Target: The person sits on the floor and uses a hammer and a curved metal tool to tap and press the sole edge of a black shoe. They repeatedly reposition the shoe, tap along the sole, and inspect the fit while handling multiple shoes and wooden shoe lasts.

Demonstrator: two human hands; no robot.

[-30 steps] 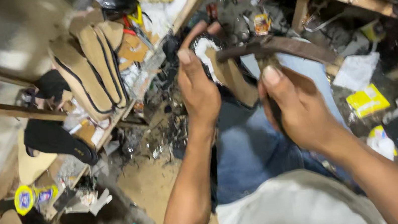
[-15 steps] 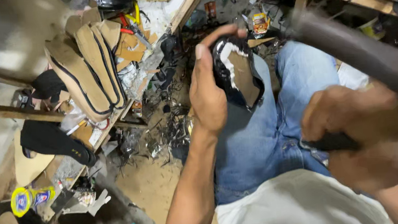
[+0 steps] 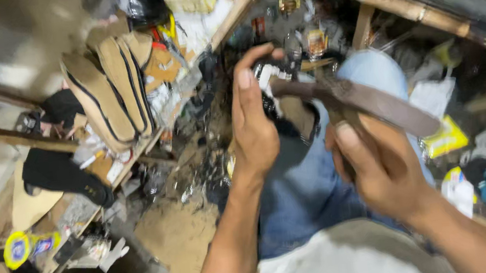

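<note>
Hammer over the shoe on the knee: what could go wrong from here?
1. The left hand grips the shoe right beside the hammer head, so a strike might catch the fingers.
2. The shoe sits only on the knee, so it may slip.
3. The right hand is motion-blurred, so aim looks uncertain.

tan shoe soles (image 3: 107,88) – stacked on shelf | black sandal (image 3: 66,177) – below them | yellow packet (image 3: 446,137) – right
</note>
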